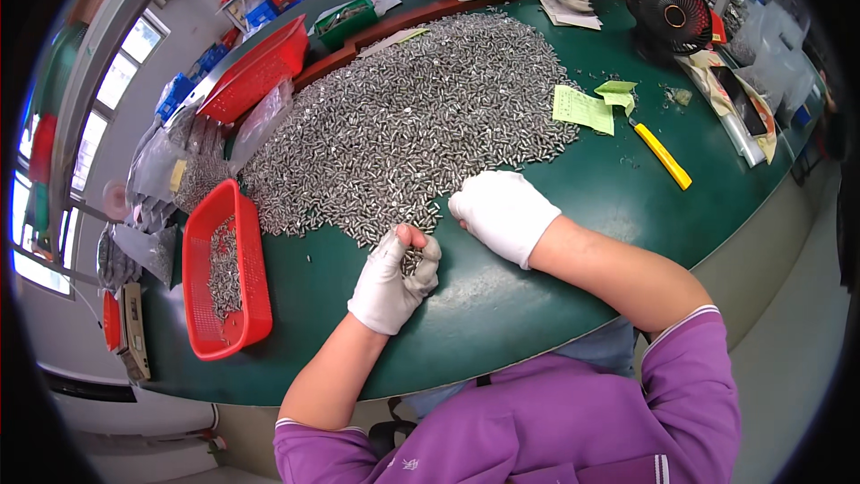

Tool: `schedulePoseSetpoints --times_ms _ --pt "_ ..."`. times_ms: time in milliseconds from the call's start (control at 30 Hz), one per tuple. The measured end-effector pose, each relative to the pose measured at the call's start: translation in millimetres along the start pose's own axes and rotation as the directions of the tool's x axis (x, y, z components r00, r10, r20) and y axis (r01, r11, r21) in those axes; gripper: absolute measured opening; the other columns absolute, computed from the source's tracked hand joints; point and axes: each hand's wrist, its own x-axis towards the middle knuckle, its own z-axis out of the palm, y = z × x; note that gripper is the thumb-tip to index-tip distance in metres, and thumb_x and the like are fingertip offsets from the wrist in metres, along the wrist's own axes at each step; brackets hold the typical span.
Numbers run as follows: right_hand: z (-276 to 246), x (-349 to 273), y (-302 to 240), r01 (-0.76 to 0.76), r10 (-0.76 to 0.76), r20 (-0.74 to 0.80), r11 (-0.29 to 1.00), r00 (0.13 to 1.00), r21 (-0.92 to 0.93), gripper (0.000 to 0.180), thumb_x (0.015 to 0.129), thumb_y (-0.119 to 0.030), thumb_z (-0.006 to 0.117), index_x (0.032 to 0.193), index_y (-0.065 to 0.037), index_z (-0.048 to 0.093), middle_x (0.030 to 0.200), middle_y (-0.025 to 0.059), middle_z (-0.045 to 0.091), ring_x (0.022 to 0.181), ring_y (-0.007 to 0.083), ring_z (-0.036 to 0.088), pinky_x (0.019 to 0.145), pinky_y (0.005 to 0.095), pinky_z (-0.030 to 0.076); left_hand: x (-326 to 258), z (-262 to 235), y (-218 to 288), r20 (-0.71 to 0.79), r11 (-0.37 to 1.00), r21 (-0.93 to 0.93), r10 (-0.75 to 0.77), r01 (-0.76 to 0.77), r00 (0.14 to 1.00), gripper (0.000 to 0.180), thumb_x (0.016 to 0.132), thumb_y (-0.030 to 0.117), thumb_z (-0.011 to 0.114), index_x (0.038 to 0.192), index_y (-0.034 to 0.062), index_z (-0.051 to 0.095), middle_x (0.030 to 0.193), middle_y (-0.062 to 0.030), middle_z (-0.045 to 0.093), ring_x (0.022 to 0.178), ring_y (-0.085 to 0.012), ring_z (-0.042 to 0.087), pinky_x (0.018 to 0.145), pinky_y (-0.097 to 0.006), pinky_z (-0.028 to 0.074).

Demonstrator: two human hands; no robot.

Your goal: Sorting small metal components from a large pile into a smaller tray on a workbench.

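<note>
A wide heap of small silvery metal pins point(421, 108) spreads over the green tabletop. At its near edge, my left hand point(390, 287), in a white glove with bare fingertips, is curled into a cup around several of the pins. To its right, my right hand point(503, 215), also gloved in white, rests against the heap's edge with its back up. Its fingers are bent under, and whatever is in them is hidden. Left of my left hand stands a red perforated basket point(260, 296) with a smaller lot of pins inside.
A yellow-handled cutter point(661, 157) and green paper slips point(582, 109) lie right of the heap. Farther right are a black fan point(670, 15) and a phone point(742, 100). Another red basket point(255, 72) stands back left, and a scale point(133, 332) sits at the left edge.
</note>
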Motion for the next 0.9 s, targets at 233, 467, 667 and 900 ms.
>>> schedulePoseSetpoints --times_ms 233,467,667,900 --pt "-1 -1 -11 -0.047 0.111 -0.061 0.767 0.992 0.639 0.014 0.083 -0.015 0.059 0.09 -0.004 0.06 0.078 0.0134 0.062 0.075 0.0293 0.061 0.07 0.0356 0.05 2 4 -3 0.044 0.999 0.036 0.033 -0.034 0.999 0.017 0.088 0.021 0.063 0.101 0.013 0.056 0.086 0.0003 0.058 0.058 -0.0055 0.043 0.052 -0.018 0.034" --pt "7 -3 -11 0.086 0.027 -0.138 0.658 0.99 0.748 0.012 0.082 -0.014 0.062 0.091 -0.005 0.062 0.088 0.009 0.059 0.085 0.021 0.059 0.077 0.0304 0.047 2 3 -4 0.093 0.996 0.082 0.031 -0.039 0.995 0.013 0.088 0.021 0.063 0.095 0.0138 0.055 0.084 0.0011 0.058 0.059 -0.0055 0.043 0.052 -0.018 0.034" --pt "2 3 13 0.044 0.058 -0.41 0.971 0.91 0.235 0.007 0.076 -0.012 0.063 0.083 -0.011 0.064 0.08 0.0066 0.059 0.079 0.0279 0.059 0.069 0.0391 0.048 -5 5 1 -0.032 0.995 0.099 0.012 -0.009 0.999 0.021 0.093 0.034 0.053 0.093 0.013 0.055 0.084 -0.002 0.059 0.065 -0.0106 0.053 0.059 -0.023 0.043" --pt "7 5 17 0.036 -0.002 -0.284 0.993 0.959 0.113 0.011 0.073 -0.019 0.067 0.082 -0.014 0.068 0.08 0.0058 0.058 0.079 0.0262 0.058 0.07 0.0388 0.048 -5 14 0 -0.089 0.99 0.136 0.047 -0.034 0.995 0.028 0.09 0.035 0.056 0.105 0.0106 0.054 0.088 -0.0055 0.056 0.06 -0.0118 0.044 0.057 -0.026 0.038"
